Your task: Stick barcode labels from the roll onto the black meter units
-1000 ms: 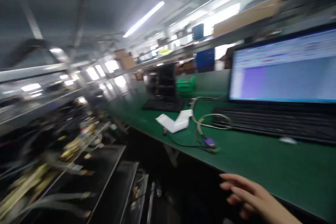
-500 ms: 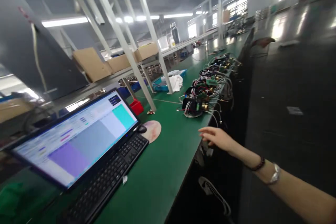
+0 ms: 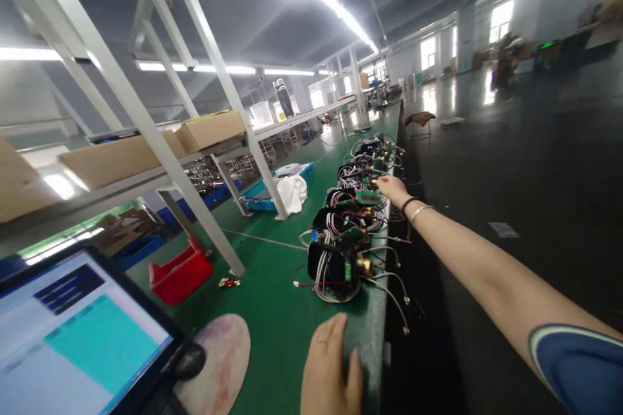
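Observation:
Along the bench edge runs a row of black wired units [image 3: 331,266] with green circuit boards, looped cables and brass fittings [image 3: 364,264]. My right hand [image 3: 393,189] reaches far forward to one of the units further down the row. Its fingers are drawn together at a brass fitting there and seem to pinch it; the fingertips are small and partly hidden. Low in the view, my left hand [image 3: 331,366] is over the green bench, just short of the nearest unit. Its fingers are stretched out, thumb apart, holding nothing.
On the left are a monitor [image 3: 97,337], a mouse [image 3: 189,360] and a round mouse pad [image 3: 219,363]. A red bin [image 3: 180,272] sits by a white shelf post [image 3: 195,207]. Behind stands a blue tray [image 3: 257,204] with a white cloth [image 3: 292,193]. Cable ends [image 3: 403,311] overhang the edge.
My view has moved forward along the bench, bringing the units closer. My right hand has gone from beside the bench edge to a unit in the row. My left hand has come into view.

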Demonstrator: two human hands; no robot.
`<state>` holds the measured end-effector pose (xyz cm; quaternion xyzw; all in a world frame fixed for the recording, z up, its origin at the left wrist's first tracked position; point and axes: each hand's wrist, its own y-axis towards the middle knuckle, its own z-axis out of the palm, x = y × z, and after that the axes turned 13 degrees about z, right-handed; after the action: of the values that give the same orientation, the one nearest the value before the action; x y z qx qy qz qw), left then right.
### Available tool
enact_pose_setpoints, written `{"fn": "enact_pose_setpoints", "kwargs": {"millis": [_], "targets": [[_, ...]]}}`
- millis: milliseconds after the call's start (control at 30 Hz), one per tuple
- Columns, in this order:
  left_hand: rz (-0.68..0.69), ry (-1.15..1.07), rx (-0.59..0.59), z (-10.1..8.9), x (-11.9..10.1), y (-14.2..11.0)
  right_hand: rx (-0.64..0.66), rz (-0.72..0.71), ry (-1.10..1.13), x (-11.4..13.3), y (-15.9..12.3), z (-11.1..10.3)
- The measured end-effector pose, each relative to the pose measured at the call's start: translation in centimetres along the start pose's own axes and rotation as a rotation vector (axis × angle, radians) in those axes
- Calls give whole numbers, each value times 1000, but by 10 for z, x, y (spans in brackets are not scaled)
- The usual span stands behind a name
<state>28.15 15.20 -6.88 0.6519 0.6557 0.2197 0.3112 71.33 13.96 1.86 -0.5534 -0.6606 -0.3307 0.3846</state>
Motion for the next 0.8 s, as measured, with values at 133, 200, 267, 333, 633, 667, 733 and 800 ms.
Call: {"fn": "enact_pose_setpoints", "kwargs": {"millis": [133,200,267,333,633,667,733,800], "targets": [[33,19,-25,51,21,51,5,-16,-14,-12,44,27],[68,52,-28,66,28,58,-3,-18,-11,-21,62,40],[84,99,-46,75,33,57,2,-24,-12,-28,79,52],[87,145,-82,79,36,56,23,-39,-20,-33,94,63],[134,234,-161,76,36,68,124,-60,-115,-38,111,72],[137,255,-187,76,35,66,125,-51,-135,-36,106,69],[120,293,-244,77,36,59,128,-38,-170,-32,94,65],[111,335,-296,77,39,44,138,-38,-193,-28,79,61]]}}
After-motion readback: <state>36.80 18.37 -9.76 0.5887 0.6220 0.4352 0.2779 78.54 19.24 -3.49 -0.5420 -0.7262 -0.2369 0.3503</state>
